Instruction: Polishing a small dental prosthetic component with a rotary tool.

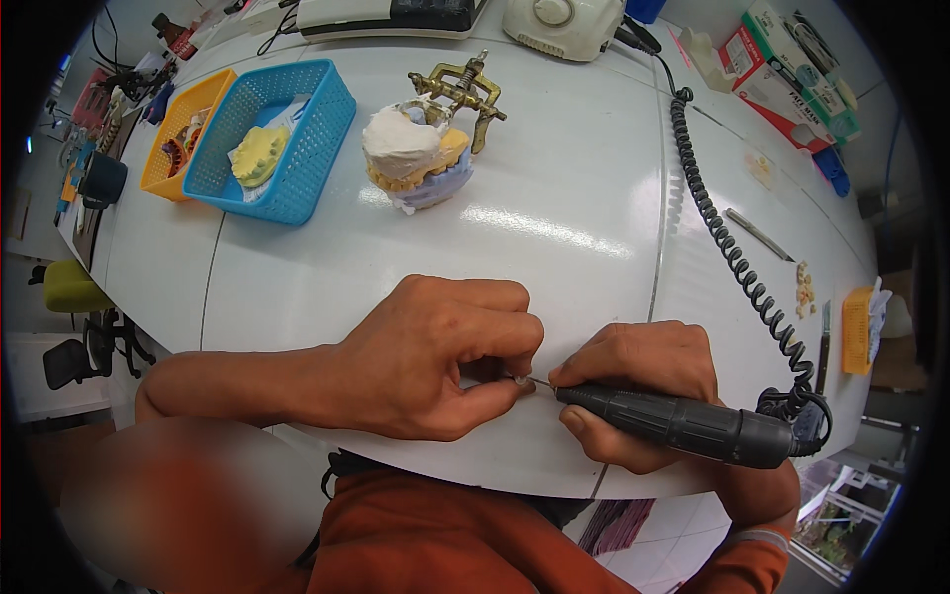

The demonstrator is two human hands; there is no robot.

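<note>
At the front of the white table, my left hand (pixel 435 356) is closed in a pinch on a tiny pale piece (pixel 522 378), too small to make out. My right hand (pixel 643 361) grips a black rotary handpiece (pixel 673 424), its thin bur touching or very near that piece. A coiled black cord (pixel 742 267) runs from the handpiece toward the back. Beyond my hands stands a brass articulator (pixel 465 91) with a dental cast in white, yellow and lilac material (pixel 416 153).
A blue basket (pixel 327 129) with a yellow lump and an orange basket (pixel 158 158) stand back left. A cream machine (pixel 554 25) and boxes (pixel 792 79) are at the back. A metal instrument (pixel 757 233), several small tooth-like pieces (pixel 805 287) and a yellow basket (pixel 856 332) lie right.
</note>
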